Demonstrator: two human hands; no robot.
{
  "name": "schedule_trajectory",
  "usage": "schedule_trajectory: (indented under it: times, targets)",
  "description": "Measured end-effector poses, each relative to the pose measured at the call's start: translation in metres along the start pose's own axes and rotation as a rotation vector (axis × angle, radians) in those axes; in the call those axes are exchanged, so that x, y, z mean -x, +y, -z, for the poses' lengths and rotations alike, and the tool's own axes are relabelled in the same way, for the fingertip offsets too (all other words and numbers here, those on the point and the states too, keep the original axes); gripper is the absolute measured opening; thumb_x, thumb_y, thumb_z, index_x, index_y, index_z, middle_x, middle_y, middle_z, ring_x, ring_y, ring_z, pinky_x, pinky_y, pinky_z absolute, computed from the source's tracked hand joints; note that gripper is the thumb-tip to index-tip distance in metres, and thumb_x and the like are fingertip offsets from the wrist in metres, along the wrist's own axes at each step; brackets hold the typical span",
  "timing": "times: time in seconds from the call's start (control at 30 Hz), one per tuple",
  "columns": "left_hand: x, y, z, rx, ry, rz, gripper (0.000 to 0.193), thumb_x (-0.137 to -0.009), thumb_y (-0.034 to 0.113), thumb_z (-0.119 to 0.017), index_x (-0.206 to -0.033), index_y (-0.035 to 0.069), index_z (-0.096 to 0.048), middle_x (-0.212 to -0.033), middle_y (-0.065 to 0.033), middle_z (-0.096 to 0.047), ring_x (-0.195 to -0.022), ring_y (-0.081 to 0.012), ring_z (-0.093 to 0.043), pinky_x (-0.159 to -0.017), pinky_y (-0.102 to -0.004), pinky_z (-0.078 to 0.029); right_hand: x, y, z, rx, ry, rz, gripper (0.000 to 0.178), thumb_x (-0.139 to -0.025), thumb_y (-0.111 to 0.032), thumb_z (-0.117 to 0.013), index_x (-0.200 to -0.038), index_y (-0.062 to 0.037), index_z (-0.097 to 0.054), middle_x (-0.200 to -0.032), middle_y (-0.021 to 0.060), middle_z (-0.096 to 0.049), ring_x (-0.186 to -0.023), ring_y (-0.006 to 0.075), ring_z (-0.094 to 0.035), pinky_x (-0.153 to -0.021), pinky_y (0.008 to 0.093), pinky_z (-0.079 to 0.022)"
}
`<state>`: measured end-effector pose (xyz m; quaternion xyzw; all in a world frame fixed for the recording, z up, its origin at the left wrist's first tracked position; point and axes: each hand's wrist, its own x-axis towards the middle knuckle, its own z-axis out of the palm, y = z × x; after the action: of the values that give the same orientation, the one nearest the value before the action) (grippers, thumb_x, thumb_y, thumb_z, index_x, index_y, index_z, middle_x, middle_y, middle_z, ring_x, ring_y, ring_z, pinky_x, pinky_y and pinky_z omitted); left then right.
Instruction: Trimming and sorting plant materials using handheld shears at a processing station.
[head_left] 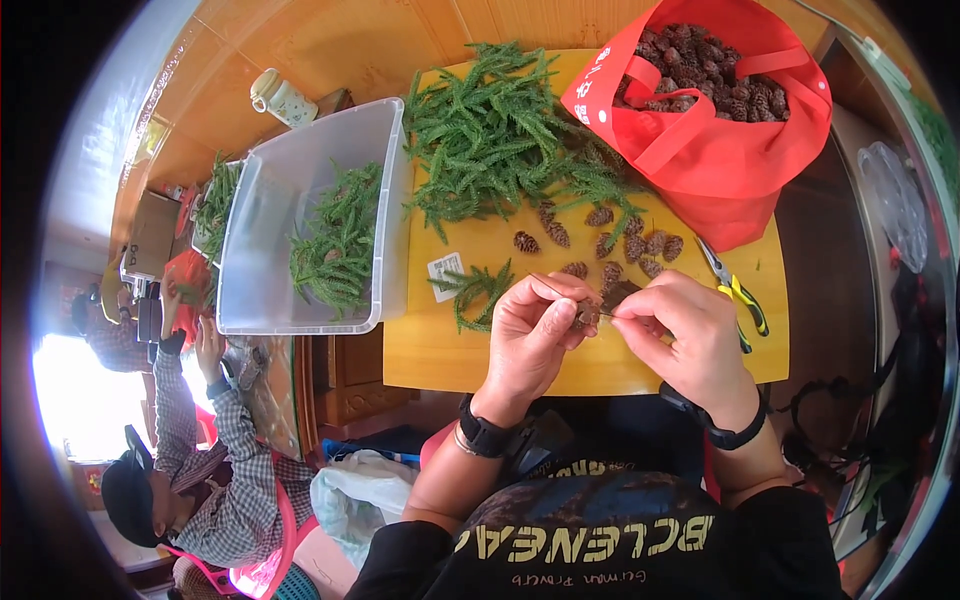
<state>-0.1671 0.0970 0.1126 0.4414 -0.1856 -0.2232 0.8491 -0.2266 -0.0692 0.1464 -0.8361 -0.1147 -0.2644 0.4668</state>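
Over the front of the yellow table, my left hand is closed around a brown pine cone, held between thumb and fingers. Close beside it, my right hand pinches a thin, dark, wire-like strand at the cone; its exact kind is too small to tell. Several loose pine cones lie just beyond my hands. A small green artificial sprig rests left of my left hand, near a white label. Pliers with yellow-and-black handles lie right of my right hand.
A pile of green sprigs covers the table's far side. At the back right stands a red bag full of pine cones. A clear plastic bin with sprigs stands on the left. Another person works at far left.
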Motion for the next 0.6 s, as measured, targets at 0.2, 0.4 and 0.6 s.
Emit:
schedule_trajectory:
  times: [0.2, 0.4, 0.6]
  targets:
    - [-0.001, -0.002, -0.002, 0.043, 0.057, -0.007, 0.01, -0.086, 0.01, -0.062, -0.09, 0.003, -0.056, -0.093, -0.012, -0.061, -0.068, -0.0141, -0.058, -0.052, -0.0196, -0.042, 0.0, -0.001, 0.0, 0.008, 0.0, 0.003, 0.014, -0.069, 0.004, -0.069, -0.076, -0.0031, -0.06, -0.066, 0.005, -0.055, -0.052, 0.0136, -0.055, -0.045, 0.0235, -0.042]
    - [-0.002, 0.001, 0.003, 0.058, -0.024, 0.016, 0.006, -0.085, 0.006, -0.061, -0.088, 0.002, -0.058, -0.091, -0.013, -0.061, -0.068, -0.0142, -0.058, -0.051, -0.0198, -0.042, -0.004, -0.001, 0.006, 0.103, -0.101, 0.062, 0.028, -0.067, 0.001, -0.068, -0.093, -0.0057, -0.061, -0.07, 0.0054, -0.056, -0.058, 0.0188, -0.058, -0.052, 0.0281, -0.046]
    - [0.002, 0.011, 0.002, -0.111, -0.053, 0.259, 0.009, -0.084, 0.006, -0.063, -0.09, 0.0, -0.06, -0.077, -0.0067, -0.064, -0.067, -0.0099, -0.059, -0.052, -0.0187, -0.043, -0.012, -0.008, 0.014, 0.265, -0.39, 0.127, 0.067, -0.061, -0.003, -0.068, -0.123, -0.0218, -0.053, -0.075, 0.0018, -0.055, -0.065, 0.02, -0.058, -0.056, 0.0317, -0.047]
